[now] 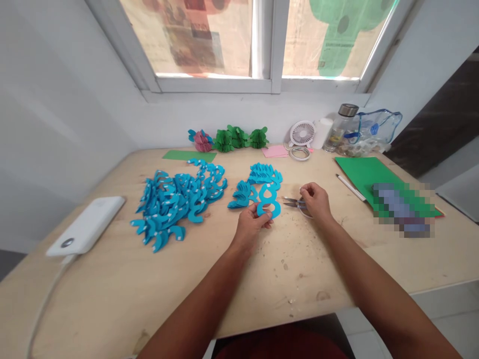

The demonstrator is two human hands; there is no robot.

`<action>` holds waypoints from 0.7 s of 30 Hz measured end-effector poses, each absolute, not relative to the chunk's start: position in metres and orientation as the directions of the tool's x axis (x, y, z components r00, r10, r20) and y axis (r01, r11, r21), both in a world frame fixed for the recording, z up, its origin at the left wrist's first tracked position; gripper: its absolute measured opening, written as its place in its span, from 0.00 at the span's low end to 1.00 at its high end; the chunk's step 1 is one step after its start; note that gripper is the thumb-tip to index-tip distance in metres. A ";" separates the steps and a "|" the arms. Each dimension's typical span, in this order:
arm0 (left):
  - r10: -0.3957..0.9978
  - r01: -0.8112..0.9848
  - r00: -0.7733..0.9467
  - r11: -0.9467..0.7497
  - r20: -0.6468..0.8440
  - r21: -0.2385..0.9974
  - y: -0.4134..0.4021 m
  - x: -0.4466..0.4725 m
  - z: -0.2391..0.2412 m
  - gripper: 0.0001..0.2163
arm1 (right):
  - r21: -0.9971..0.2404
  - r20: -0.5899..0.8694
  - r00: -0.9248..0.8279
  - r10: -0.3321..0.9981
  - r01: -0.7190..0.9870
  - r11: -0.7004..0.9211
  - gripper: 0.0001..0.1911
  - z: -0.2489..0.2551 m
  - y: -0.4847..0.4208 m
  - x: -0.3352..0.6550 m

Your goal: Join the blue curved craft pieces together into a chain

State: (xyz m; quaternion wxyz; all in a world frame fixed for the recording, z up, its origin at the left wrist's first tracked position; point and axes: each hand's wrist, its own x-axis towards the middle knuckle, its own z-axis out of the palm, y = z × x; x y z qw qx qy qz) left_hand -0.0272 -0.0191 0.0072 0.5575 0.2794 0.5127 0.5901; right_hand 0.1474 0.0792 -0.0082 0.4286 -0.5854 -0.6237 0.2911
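My left hand (pixel 252 223) is closed on a blue paper cutout (pixel 276 211) with rounded openings, its fingers and thumb at the lower left edge. Just beyond it, touching or joined, is another curved blue part (pixel 267 187) with a small white square. My right hand (pixel 316 199) has thumb and fingers pinched together; whatever is between them is too small or hidden to name. Right by those fingers are scissors (pixel 292 202), blades apart and pointing left, handles partly covered by the hand. Folded blue paper pieces (pixel 241 194) sit behind my left hand.
A large heap of blue curved paper pieces (pixel 172 199) covers the left middle. A white power bank (pixel 88 224) with a cable lies far left. Green paper ornaments (pixel 224 141), a small fan (pixel 302 133), tape roll (pixel 300 153) and bottle (pixel 340 127) line the back. Green sheets (pixel 361 174) lie right.
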 end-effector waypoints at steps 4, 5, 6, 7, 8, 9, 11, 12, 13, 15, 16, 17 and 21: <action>0.943 -0.373 -0.245 0.123 -0.225 0.920 -0.017 -0.029 0.004 0.15 | -0.916 0.217 0.050 0.975 0.355 0.186 0.09 0.000 0.075 0.145; 0.940 -0.374 -0.257 0.116 -0.223 0.920 -0.017 -0.029 0.003 0.16 | -0.924 0.224 0.022 0.974 0.321 0.206 0.09 0.004 0.072 0.143; 0.936 -0.372 -0.272 0.110 -0.222 0.922 -0.017 -0.029 0.002 0.16 | -0.934 0.217 -0.030 0.976 0.284 0.217 0.09 0.008 0.069 0.140; 0.931 -0.368 -0.291 0.104 -0.221 0.924 -0.017 -0.029 0.002 0.17 | -0.947 0.190 -0.106 0.976 0.244 0.211 0.09 0.012 0.065 0.137; 0.924 -0.361 -0.313 0.097 -0.218 0.928 -0.016 -0.030 0.003 0.17 | -0.959 0.164 -0.181 0.970 0.203 0.200 0.09 0.016 0.061 0.134; 0.918 -0.349 -0.333 0.090 -0.213 0.933 -0.016 -0.030 0.004 0.17 | -0.966 0.137 -0.260 0.956 0.178 0.187 0.09 0.019 0.056 0.130; 0.909 -0.316 -0.369 0.075 -0.196 0.946 -0.016 -0.029 0.006 0.17 | -0.972 0.098 -0.379 0.920 0.163 0.171 0.09 0.022 0.048 0.123; 0.905 -0.300 -0.382 0.071 -0.188 0.951 -0.017 -0.029 0.008 0.16 | -0.972 0.086 -0.426 0.901 0.164 0.170 0.09 0.021 0.044 0.119; 0.901 -0.287 -0.393 0.068 -0.182 0.956 -0.017 -0.029 0.010 0.16 | -0.970 0.076 -0.468 0.880 0.170 0.174 0.08 0.020 0.041 0.115; 0.895 -0.267 -0.412 0.060 -0.170 0.962 -0.018 -0.029 0.013 0.16 | -0.961 0.062 -0.516 0.854 0.199 0.190 0.07 0.015 0.036 0.109; 0.892 -0.259 -0.423 0.052 -0.161 0.965 -0.018 -0.029 0.015 0.15 | -0.951 0.062 -0.520 0.852 0.227 0.208 0.07 0.012 0.035 0.107; 0.889 -0.250 -0.431 0.045 -0.153 0.967 -0.019 -0.029 0.016 0.15 | -0.939 0.068 -0.516 0.854 0.255 0.229 0.06 0.008 0.034 0.105; 0.886 -0.233 -0.440 0.043 -0.145 0.972 -0.020 -0.026 0.016 0.15 | -0.897 0.117 -0.472 0.874 0.327 0.297 0.05 0.000 0.033 0.101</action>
